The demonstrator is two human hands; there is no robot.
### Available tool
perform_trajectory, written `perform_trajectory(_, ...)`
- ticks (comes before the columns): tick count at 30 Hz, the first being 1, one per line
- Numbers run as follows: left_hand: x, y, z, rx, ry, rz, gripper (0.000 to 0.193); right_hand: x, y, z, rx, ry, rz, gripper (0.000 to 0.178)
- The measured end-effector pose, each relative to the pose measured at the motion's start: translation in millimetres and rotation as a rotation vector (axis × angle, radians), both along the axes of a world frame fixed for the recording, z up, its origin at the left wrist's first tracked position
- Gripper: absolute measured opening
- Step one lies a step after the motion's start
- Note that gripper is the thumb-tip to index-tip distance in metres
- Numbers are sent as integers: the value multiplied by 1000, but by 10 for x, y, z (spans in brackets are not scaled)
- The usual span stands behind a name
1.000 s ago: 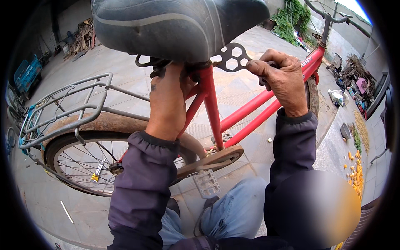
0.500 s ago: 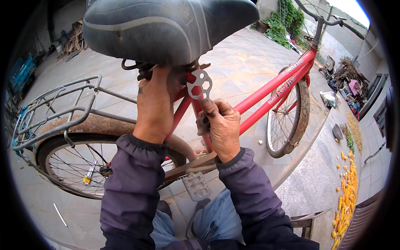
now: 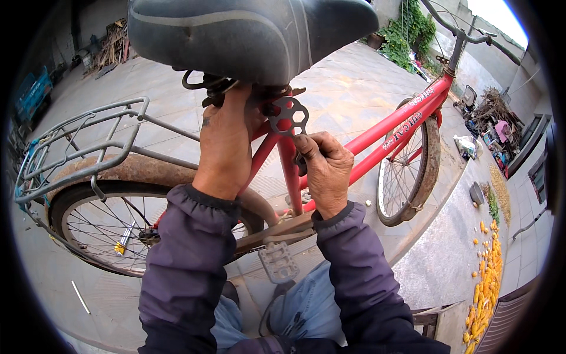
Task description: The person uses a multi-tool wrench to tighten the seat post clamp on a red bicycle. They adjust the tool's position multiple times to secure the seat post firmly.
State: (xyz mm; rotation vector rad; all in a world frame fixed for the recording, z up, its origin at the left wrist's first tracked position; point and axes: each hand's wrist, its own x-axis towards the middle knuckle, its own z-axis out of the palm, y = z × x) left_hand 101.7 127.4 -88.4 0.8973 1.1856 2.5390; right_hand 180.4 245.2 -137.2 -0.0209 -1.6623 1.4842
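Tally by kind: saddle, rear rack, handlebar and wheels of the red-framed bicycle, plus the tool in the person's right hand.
Black padded saddle: 1
Grey tubular metal rear rack: 1
Dark curved handlebar: 1
Round spoked wheels: 2 (rear wheel, front wheel)
Flat grey metal wrench with hexagonal holes: 1
Total: 6

A flat grey wrench (image 3: 289, 114) with hexagonal holes tilts before the red bicycle frame (image 3: 375, 131), below the black saddle (image 3: 218, 44).

matt metal wrench (image 3: 290, 116), smooth saddle (image 3: 218, 38), rusty rear mudguard (image 3: 132, 170)
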Motion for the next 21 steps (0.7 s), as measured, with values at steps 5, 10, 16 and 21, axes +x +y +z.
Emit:
perform_trajectory(5,-16,6,7,23,-48,-45,34,10,-105,22,-4,-32,18,17)
perform_trajectory(10,38,32,50,55,-95,17,34,25,-50,111,-210,-133,213,22)
perform_trajectory(16,59,20,76,45,-138,6,35,95,133,354,-52,-388,333,31)
perform_trajectory(21,81,25,92,51,-129,23,34,108,219,464,171,-386,180,35)
